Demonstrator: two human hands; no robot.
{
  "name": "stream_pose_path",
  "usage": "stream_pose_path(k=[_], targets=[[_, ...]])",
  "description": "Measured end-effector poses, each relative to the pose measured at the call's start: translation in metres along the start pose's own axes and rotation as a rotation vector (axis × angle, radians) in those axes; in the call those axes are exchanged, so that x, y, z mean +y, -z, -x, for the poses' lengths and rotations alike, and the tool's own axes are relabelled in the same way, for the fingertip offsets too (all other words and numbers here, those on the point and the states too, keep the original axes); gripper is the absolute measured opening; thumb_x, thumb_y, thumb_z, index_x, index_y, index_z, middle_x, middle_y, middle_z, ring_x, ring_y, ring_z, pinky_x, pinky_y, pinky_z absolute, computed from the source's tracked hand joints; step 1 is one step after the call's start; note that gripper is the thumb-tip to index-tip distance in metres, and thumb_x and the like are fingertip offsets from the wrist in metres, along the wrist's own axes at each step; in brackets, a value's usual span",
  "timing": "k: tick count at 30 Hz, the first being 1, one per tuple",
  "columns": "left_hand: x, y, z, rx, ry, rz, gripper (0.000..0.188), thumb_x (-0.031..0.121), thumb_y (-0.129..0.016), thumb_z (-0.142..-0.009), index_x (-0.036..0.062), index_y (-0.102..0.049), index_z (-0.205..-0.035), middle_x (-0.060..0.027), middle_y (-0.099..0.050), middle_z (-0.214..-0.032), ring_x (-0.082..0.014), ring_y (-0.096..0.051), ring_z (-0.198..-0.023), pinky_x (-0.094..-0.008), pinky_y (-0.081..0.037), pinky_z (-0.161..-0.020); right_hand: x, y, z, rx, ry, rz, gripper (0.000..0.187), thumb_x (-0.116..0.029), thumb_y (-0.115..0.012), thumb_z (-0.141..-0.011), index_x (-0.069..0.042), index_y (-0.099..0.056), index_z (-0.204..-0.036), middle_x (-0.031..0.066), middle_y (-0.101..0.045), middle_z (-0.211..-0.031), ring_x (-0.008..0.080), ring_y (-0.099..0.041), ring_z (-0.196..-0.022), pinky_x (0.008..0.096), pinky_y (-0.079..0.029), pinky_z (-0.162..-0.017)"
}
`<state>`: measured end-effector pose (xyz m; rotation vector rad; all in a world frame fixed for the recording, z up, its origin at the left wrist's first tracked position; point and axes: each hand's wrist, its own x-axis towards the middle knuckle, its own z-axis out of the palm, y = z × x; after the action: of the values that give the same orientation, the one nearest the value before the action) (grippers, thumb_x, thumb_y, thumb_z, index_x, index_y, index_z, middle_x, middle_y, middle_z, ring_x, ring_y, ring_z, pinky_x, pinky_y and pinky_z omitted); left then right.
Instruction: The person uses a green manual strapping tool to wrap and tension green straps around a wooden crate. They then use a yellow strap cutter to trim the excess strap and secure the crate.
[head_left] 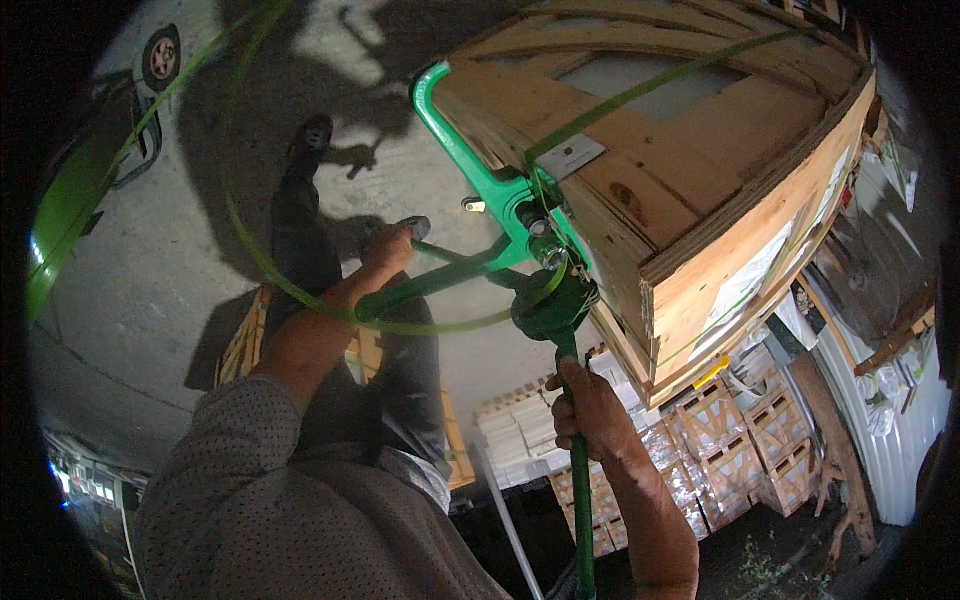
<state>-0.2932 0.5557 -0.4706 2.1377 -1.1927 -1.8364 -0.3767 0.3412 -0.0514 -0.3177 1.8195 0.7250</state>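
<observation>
A green hand strapping tool (510,215) sits against the side of a wooden crate (650,180). Fingers closed, my left hand (388,252) grips one of the tool's handles on its left side. Another thick green handle sticks out just below that hand. My right hand (597,408) is wrapped round the long lower handle, below the tool's round dark green head. A green strap (640,95) runs over the crate's top to the tool, and its loose length loops round to the left past my left arm. A pale metal plate (570,157) lies under the strap at the crate's edge.
Stacked slatted crates (740,440) and white blocks (515,425) stand at the lower right. A rough tree branch (825,430) leans beside a corrugated white sheet (885,420). Part of a car wheel (161,58) shows at the far left, above a concrete floor (130,290).
</observation>
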Motion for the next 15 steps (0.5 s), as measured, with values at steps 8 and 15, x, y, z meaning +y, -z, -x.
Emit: stream_pose_path(k=[8, 15], targets=[[-0.026, -0.045, -0.013, 0.029, -0.145, 0.156, 0.023, 0.017, -0.060, -0.075, -0.0022, -0.066, -0.086, -0.0238, -0.065, -0.086, -0.0369, -0.065, -0.084, -0.0454, -0.052, -0.074, 0.005, 0.003, -0.002, -0.153, 0.038, -0.136, 0.033, -0.035, -0.051, -0.096, -0.003, -0.052, -0.101, -0.0004, -0.048, -0.063, 0.0106, -0.047, -0.049, 0.0271, -0.039, -0.046], [-0.026, -0.046, -0.007, 0.330, -0.442, 0.236, 0.038, 0.035, -0.069, -0.076, -0.0018, -0.065, -0.085, -0.0219, -0.064, -0.082, -0.0352, -0.066, -0.081, -0.0432, -0.051, -0.072, 0.082, 0.004, 0.106, -0.026, -0.059, 0.215, 0.033, -0.026, -0.055, -0.094, 0.003, -0.053, -0.109, 0.0077, -0.060, -0.072, 0.0151, -0.058, -0.060, 0.0292, -0.048, -0.055]])
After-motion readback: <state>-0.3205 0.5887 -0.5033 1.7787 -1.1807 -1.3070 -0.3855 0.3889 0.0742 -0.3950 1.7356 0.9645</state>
